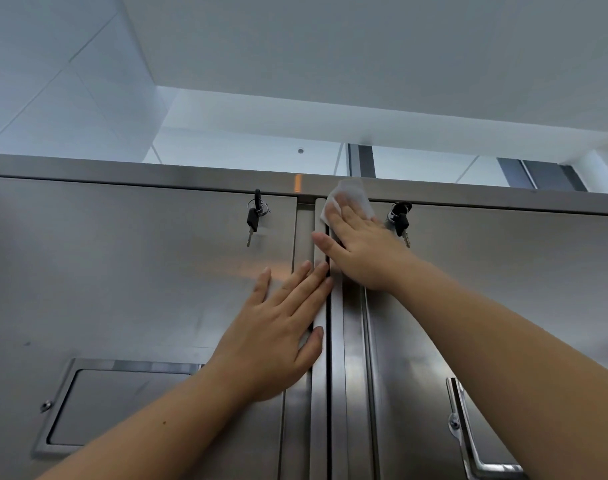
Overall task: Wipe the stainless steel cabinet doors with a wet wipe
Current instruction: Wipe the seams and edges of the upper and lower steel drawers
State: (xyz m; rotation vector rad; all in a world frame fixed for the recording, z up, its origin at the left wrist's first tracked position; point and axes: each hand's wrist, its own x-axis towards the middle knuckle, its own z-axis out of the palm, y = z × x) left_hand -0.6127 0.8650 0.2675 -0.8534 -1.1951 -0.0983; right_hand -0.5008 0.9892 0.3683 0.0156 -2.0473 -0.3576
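While the head camera looks steeply up at the cabinet, the right hand [359, 252] lies flat near the top inner corner of the right door [503, 289], its fingers straight and close together, pressing a white wet wipe [356, 197] against the steel. The wipe sticks out beyond the fingertips, crumpled, and its upper edge overlaps the top rail [157, 171] of the cabinet. Nothing is curled round it: the fingers only pin it to the metal, and the thumb stretches out to the left across the dark seam [328, 393] between the doors. The left hand [278, 327] rests lower down on the left door [122, 271], palm flat, fingers spread and straight, holding nothing; its fingertips reach the folded inner edge of that door and its thumb lies just beside the seam. A black-headed key [252, 220] hangs from the lock near the top right corner of the left door, and a second bunch of keys [401, 216] hangs from the lock of the right door, just right of the right hand; it may be touching the hand's edge, though the view is too blurred there to be sure. A recessed rectangular panel [122, 407] sits low on the left door, and a bent metal handle [469, 434] low on the right one
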